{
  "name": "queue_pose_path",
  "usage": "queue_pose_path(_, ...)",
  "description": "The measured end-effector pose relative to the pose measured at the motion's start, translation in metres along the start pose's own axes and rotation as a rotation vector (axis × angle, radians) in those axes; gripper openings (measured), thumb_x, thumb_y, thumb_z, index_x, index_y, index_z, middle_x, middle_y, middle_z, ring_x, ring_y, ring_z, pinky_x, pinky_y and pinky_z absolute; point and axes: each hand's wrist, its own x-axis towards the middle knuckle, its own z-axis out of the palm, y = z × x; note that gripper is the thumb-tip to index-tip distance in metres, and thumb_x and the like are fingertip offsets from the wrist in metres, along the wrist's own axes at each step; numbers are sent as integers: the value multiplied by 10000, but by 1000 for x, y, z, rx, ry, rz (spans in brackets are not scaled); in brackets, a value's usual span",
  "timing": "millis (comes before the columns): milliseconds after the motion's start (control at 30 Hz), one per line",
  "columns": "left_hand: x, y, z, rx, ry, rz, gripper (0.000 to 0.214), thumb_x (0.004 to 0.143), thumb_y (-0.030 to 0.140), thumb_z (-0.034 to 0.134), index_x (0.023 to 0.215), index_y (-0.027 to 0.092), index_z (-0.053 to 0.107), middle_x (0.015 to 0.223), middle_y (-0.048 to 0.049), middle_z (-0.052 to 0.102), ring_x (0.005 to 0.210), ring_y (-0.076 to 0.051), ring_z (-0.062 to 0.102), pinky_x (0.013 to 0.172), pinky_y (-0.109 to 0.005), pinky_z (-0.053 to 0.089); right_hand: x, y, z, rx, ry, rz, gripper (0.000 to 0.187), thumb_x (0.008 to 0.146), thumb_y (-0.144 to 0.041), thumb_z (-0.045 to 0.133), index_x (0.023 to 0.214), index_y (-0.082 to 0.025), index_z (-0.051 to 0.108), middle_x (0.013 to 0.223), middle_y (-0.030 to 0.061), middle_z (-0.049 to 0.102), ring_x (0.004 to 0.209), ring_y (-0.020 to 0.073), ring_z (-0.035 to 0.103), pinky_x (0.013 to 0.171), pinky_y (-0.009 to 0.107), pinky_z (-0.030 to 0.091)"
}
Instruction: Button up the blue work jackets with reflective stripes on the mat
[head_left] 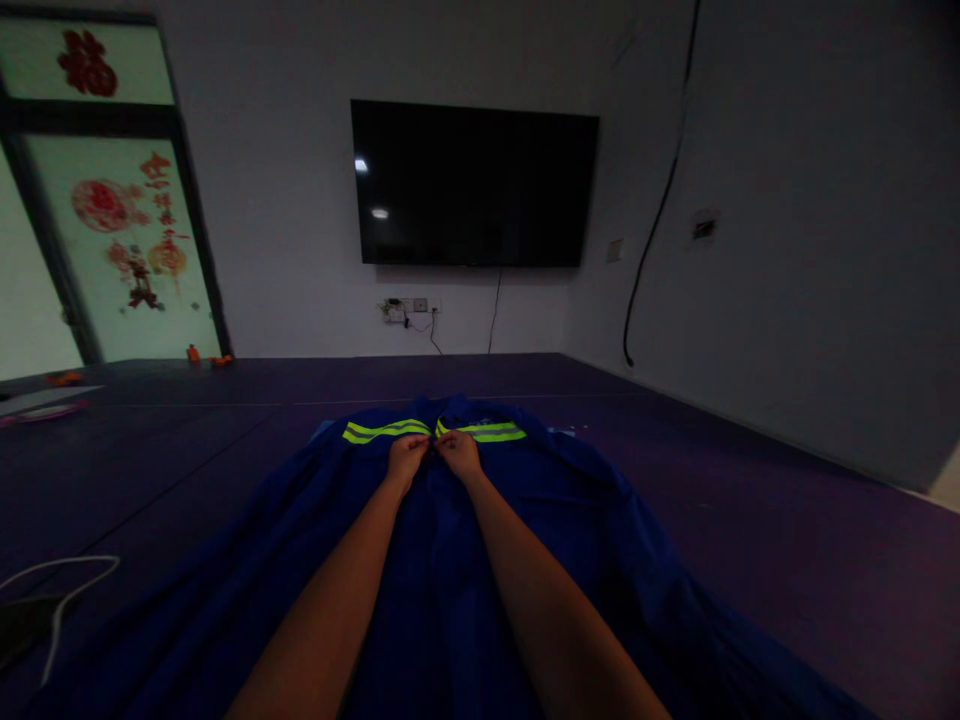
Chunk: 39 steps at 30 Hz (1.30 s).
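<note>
A blue work jacket point(585, 530) with yellow-green reflective stripes point(386, 431) lies spread flat on a dark purple table point(787, 520). Both my arms reach forward over it. My left hand point(406, 456) and my right hand point(459, 453) meet at the jacket's centre front, just below the stripes. The fingers of both hands are curled and pinch the fabric edges where the two front halves meet. What lies between the fingertips is too small to make out.
A black screen point(474, 185) hangs on the far wall above a power strip point(409, 306). A white cable point(64, 590) and a dark device lie at the table's left edge. Small orange items point(206, 357) sit at the far left by a decorated window point(127, 240).
</note>
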Motion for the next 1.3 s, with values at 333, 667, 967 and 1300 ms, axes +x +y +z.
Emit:
queue_pose_path(333,-1,2,1,59,14,55,182,637,200,581,764,133,692,699,-38,673,640,-142,594,573,-221,438,-1,-3,-1,-66,-12,15,89,633,-253,607,656,-170,588,506,-31,564,464,107,508,456,192,343)
queue_pose_path(667,-4,8,3,127,8,99,170,635,285,601,674,138,675,598,-8,628,556,-120,548,507,-201,393,-4,-10,-5,-73,-21,-4,59,613,-221,606,642,-177,580,495,-38,559,446,99,499,431,179,317)
queue_pose_path(967,-4,7,3,179,5,120,129,640,249,587,649,151,670,614,-19,645,594,-141,577,556,-220,417,-6,-13,-7,-57,-40,-27,87,596,-243,628,650,-180,601,471,-45,553,436,102,495,427,181,315)
queue_pose_path(1300,-4,5,2,209,10,136,123,663,232,561,630,154,650,612,-17,637,603,-139,581,575,-217,421,-6,-11,-4,-13,-38,-38,63,586,-222,614,618,-167,617,487,-27,583,481,118,532,461,188,360)
